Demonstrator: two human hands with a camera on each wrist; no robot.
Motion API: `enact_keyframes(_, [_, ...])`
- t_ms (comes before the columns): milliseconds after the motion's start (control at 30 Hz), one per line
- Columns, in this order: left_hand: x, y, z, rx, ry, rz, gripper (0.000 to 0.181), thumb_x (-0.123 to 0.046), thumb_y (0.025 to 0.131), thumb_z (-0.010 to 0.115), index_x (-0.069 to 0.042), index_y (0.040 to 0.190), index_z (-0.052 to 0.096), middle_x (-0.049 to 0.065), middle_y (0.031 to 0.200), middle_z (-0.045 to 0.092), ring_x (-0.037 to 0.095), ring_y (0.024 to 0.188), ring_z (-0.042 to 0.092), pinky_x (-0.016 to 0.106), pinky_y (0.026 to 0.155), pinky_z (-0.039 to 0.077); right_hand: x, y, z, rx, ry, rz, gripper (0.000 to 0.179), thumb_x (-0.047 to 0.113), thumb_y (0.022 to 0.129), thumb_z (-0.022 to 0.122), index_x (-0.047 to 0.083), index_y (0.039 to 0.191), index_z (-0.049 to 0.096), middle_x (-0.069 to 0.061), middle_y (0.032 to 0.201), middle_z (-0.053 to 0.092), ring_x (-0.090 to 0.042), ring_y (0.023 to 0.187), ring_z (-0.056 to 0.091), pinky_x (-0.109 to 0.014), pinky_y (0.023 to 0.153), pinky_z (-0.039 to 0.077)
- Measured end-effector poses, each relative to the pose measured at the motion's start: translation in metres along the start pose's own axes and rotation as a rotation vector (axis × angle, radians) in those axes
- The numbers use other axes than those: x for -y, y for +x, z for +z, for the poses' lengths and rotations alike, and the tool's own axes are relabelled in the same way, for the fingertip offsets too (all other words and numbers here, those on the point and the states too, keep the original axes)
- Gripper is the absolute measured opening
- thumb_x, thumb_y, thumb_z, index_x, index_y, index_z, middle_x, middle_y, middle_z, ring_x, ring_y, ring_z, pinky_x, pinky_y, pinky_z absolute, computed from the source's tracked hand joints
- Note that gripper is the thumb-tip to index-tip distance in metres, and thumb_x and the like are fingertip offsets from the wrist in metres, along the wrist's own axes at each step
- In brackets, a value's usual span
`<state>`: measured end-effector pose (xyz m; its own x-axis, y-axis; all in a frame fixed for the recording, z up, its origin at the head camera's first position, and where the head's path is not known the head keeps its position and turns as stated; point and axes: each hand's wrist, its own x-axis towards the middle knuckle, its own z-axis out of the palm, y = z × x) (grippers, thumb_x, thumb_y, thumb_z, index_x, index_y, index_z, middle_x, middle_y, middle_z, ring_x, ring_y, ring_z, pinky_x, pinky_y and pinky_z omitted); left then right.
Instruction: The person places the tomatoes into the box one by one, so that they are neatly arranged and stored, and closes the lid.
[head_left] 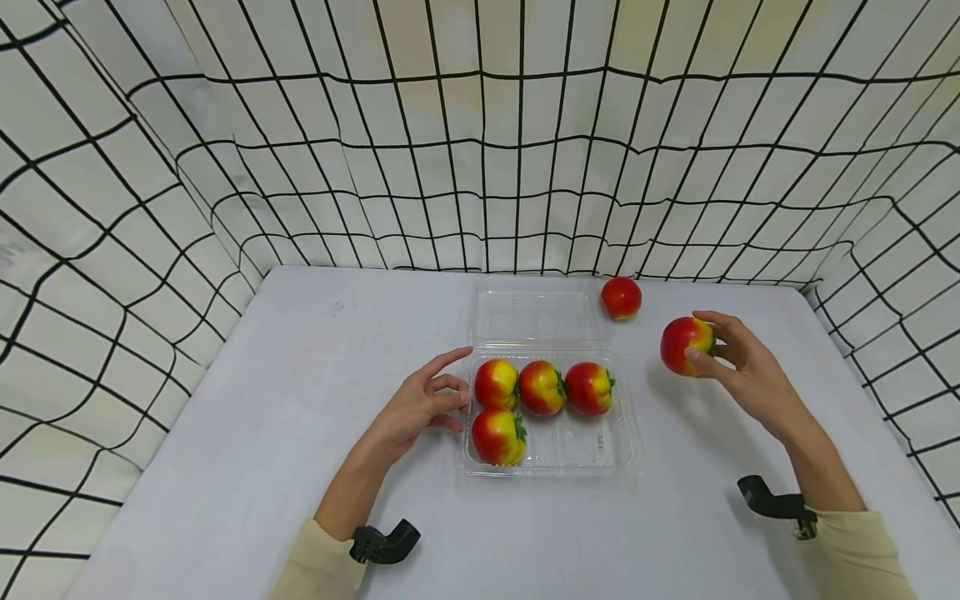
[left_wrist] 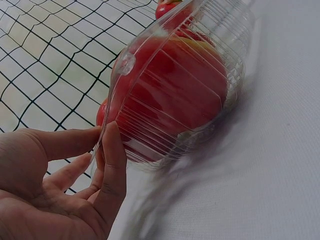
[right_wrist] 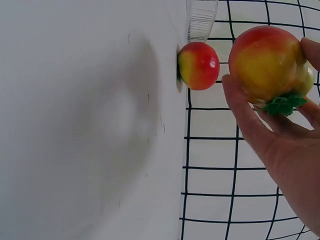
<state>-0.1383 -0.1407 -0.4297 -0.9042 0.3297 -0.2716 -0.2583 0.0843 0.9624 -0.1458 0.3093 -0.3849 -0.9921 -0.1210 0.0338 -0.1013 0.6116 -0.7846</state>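
Note:
A clear plastic clamshell box lies with its lid folded back on the table. Several red-and-yellow fruits with green leafy tops sit inside: a row of three at the back and one at the front left. My left hand is at the box's left side; in the left wrist view its thumb and fingers pinch the clear rim. To the right of the box, my right hand holds another red-and-yellow fruit above the table, its green leaves facing the palm.
One more red fruit rests on the table behind the held one, beside the open lid. Black netting in front of white walls borders the white table at the back and both sides.

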Motion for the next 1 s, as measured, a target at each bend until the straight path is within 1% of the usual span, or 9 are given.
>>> enact_keyframes(133, [0.0, 0.0, 0.0, -0.001, -0.001, 0.0, 0.067, -0.011, 0.099, 0.067, -0.026, 0.159, 0.042, 0.001, 0.098, 0.065, 0.017, 0.086, 0.065, 0.029, 0.074, 0.064, 0.004, -0.001, 0.003, 0.005, 0.019, -0.015, 0.066, 0.029, 0.104, 0.064, 0.016, 0.161, 0.033, -0.028, 0.158, 0.041, -0.057, 0.138, 0.046, -0.003, 0.082, 0.046])
enact_keyframes(233, [0.001, 0.0, 0.0, 0.0, 0.0, 0.002, 0.067, -0.012, 0.099, 0.067, -0.026, 0.159, 0.042, 0.001, 0.098, 0.064, 0.017, 0.086, 0.065, 0.028, 0.074, 0.064, 0.006, -0.001, 0.005, 0.005, 0.031, -0.022, 0.066, 0.026, 0.104, 0.064, 0.016, 0.161, 0.033, -0.028, 0.158, 0.041, -0.058, 0.138, 0.046, -0.002, 0.083, 0.045])
enact_keyframes(333, [0.0, 0.001, 0.001, -0.001, 0.002, 0.004, 0.066, -0.012, 0.099, 0.067, -0.027, 0.159, 0.043, 0.001, 0.098, 0.064, 0.017, 0.086, 0.065, 0.028, 0.074, 0.064, 0.01, -0.002, 0.006, 0.004, 0.046, -0.023, 0.067, 0.025, 0.102, 0.067, 0.015, 0.159, 0.034, -0.027, 0.157, 0.041, -0.058, 0.138, 0.045, -0.002, 0.083, 0.045])
enact_keyframes(467, [0.001, 0.001, 0.001, -0.002, 0.005, 0.005, 0.066, -0.012, 0.099, 0.068, -0.027, 0.158, 0.043, 0.001, 0.098, 0.065, 0.017, 0.086, 0.066, 0.029, 0.074, 0.064, 0.015, -0.003, 0.01, -0.001, 0.059, -0.03, 0.068, 0.025, 0.099, 0.071, 0.014, 0.156, 0.036, -0.023, 0.154, 0.044, -0.055, 0.137, 0.048, -0.005, 0.084, 0.047])
enact_keyframes(600, [0.002, 0.001, 0.0, -0.003, 0.008, 0.004, 0.067, -0.011, 0.099, 0.068, -0.026, 0.159, 0.042, 0.001, 0.099, 0.065, 0.017, 0.086, 0.066, 0.028, 0.074, 0.064, 0.019, -0.005, 0.014, 0.003, 0.06, -0.06, 0.066, 0.022, 0.099, 0.071, 0.012, 0.154, 0.037, -0.021, 0.15, 0.047, -0.054, 0.134, 0.05, -0.006, 0.084, 0.05])
enact_keyframes(800, [0.001, 0.0, 0.0, -0.003, 0.008, 0.007, 0.067, -0.01, 0.098, 0.067, -0.026, 0.159, 0.043, 0.001, 0.098, 0.065, 0.017, 0.087, 0.065, 0.028, 0.074, 0.064, 0.027, -0.007, 0.019, 0.006, 0.093, -0.117, 0.068, 0.015, 0.098, 0.072, 0.012, 0.156, 0.037, -0.019, 0.151, 0.045, -0.053, 0.134, 0.05, -0.008, 0.084, 0.053])
enact_keyframes(867, [0.0, 0.0, 0.0, -0.002, 0.008, 0.008, 0.067, -0.01, 0.099, 0.067, -0.027, 0.159, 0.043, 0.001, 0.098, 0.064, 0.017, 0.086, 0.065, 0.028, 0.074, 0.064, 0.03, -0.008, 0.021, 0.006, 0.098, -0.139, 0.068, 0.014, 0.097, 0.072, 0.012, 0.156, 0.038, -0.018, 0.152, 0.045, -0.048, 0.134, 0.052, -0.008, 0.085, 0.053])
enact_keyframes(900, [0.0, 0.0, 0.0, -0.002, 0.008, 0.007, 0.067, -0.01, 0.099, 0.067, -0.026, 0.159, 0.043, 0.001, 0.098, 0.064, 0.017, 0.086, 0.065, 0.028, 0.074, 0.064, 0.032, -0.008, 0.022, 0.006, 0.093, -0.152, 0.068, 0.013, 0.097, 0.072, 0.011, 0.156, 0.038, -0.018, 0.152, 0.045, -0.043, 0.133, 0.053, -0.007, 0.086, 0.053])
enact_keyframes(1000, [-0.001, -0.001, 0.0, -0.003, 0.008, 0.004, 0.067, -0.011, 0.099, 0.067, -0.026, 0.159, 0.042, 0.001, 0.098, 0.065, 0.017, 0.086, 0.065, 0.028, 0.074, 0.064, 0.035, -0.009, 0.024, 0.005, 0.08, -0.19, 0.067, 0.012, 0.097, 0.073, 0.011, 0.155, 0.04, -0.016, 0.15, 0.048, -0.021, 0.13, 0.056, -0.007, 0.088, 0.053])
